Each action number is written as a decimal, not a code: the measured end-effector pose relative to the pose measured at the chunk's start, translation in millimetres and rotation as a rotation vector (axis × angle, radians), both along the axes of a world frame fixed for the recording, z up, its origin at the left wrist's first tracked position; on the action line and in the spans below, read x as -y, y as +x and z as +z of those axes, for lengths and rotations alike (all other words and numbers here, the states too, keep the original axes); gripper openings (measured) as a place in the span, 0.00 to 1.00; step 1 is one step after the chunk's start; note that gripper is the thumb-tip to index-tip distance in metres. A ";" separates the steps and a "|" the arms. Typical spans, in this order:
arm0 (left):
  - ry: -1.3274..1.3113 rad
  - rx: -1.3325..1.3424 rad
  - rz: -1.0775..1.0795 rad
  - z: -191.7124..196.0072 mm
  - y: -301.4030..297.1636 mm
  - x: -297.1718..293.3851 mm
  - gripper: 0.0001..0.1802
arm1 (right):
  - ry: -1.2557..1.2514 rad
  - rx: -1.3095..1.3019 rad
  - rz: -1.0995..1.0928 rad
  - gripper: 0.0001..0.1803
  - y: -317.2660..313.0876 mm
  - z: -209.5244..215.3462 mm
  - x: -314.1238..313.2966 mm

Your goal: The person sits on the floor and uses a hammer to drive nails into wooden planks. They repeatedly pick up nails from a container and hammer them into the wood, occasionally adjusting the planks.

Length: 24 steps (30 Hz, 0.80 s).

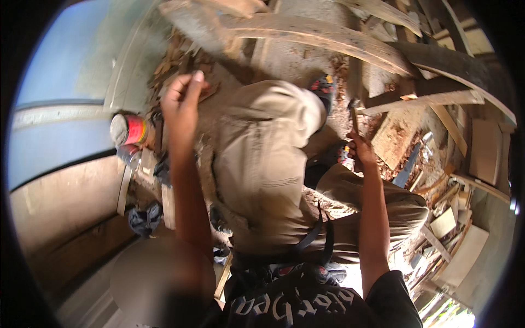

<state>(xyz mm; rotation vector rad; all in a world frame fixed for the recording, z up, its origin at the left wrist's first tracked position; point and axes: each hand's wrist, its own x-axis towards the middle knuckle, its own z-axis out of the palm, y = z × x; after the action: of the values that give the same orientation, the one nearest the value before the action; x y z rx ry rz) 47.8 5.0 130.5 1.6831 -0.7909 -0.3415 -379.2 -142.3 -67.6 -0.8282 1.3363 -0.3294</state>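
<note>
My right hand (361, 152) is wrapped round the wooden handle of a hammer (355, 121), whose dark head points away from me beside a wooden frame. Raised on the left, my left hand (183, 97) has its fingers curled in and its thumb laid along them. Motion blurs it a little, and whatever it may hold cannot be made out. A stack of wood scraps (174, 60) lies just beyond that hand. To the right of the hammer, a flat board (398, 135) rests among shavings, with a blue-grey saw blade (407, 167) near it.
A curved wooden beam (322, 35) spans the far side, joined to a dark timber (448, 60) on the right. A tin with a red label (131, 130) and a black plastic bag (145, 218) sit at left. Offcuts (444, 223) lie piled at lower right.
</note>
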 end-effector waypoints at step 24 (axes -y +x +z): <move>0.411 -0.070 -0.081 -153.4 -44.9 -40.7 0.09 | -0.533 -0.121 0.164 0.21 42.7 7.3 -5.2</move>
<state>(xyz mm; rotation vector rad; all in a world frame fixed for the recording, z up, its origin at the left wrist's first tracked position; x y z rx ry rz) 2.9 45.6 -22.8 2.0108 -0.7734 -0.6510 -336.5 -137.1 -60.3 -1.4137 1.2976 -0.5230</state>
